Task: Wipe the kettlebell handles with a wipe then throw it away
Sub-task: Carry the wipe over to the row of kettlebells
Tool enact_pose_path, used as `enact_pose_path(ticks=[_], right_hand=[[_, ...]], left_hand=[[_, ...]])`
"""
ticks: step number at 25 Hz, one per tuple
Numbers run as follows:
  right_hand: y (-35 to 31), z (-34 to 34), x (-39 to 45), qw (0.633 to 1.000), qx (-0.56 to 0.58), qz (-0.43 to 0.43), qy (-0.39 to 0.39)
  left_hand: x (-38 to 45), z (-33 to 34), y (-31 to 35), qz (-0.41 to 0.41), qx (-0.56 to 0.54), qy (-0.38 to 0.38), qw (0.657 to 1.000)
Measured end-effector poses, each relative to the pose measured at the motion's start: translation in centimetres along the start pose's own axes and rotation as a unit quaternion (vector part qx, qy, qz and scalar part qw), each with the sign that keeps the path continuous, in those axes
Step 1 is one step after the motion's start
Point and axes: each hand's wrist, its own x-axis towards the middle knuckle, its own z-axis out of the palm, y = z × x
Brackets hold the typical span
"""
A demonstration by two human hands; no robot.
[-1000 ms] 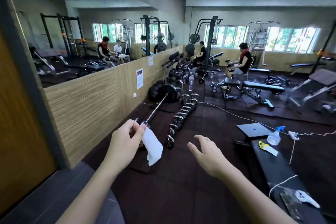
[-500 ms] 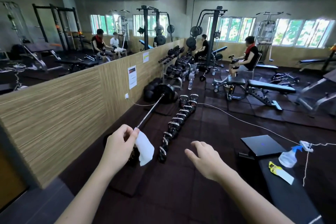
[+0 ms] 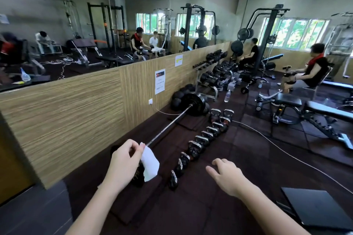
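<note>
Pinching the top edge of a white, crumpled paper wipe between thumb and fingertips, left hand raised above the dark rubber-tiled floor, wipe hanging loose below the grip and clear of everything under it. To the right, right hand held palm down with fingers spread and slightly curled, grip holding nothing, hovering apart from the wipe. Between and beyond the two hands, a row of black kettlebells with shiny chrome handles standing on the floor, running away toward the far end of the room, nearest one just below and right of the wipe, none touched by either hand. Left of that row and roughly parallel, a long steel barbell with a black round plate at its far end, lying on the floor near the light wood-grain wall panel. Above the panel, a wide wall mirror reflecting racks and seated people. Further back, a rack of black dumbbells against the same wall. At lower right, a flat closed dark laptop resting near the frame corner. Across the floor, a thin white cable trailing past black padded weight benches.
</note>
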Motion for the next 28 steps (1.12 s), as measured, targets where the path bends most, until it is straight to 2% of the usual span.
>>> enact_pose_path(ticks=[8, 15, 21, 24, 28], right_hand=[[7.6, 1.4, 17.6, 0.997, 0.000, -0.015, -0.078], [12.5, 8.5, 37.7, 0.990, 0.005, -0.039, -0.139], [16.0, 20.2, 52.8, 0.976, 0.020, -0.074, -0.203], [18.2, 29.1, 60.4, 0.963, 0.032, -0.100, -0.249], [21.0, 41.3, 68.1, 0.948, 0.036, -0.137, -0.284]], left_hand=[[10.8, 12.8, -3.0, -0.067, 0.031, 0.008, 0.997], [23.3, 26.1, -12.3, -0.140, 0.045, 0.011, 0.989], [30.6, 37.5, -23.7, -0.229, 0.016, 0.041, 0.973], [32.9, 44.2, -31.3, -0.270, 0.029, 0.053, 0.961], [35.1, 52.2, -41.4, -0.280, 0.092, 0.083, 0.952]])
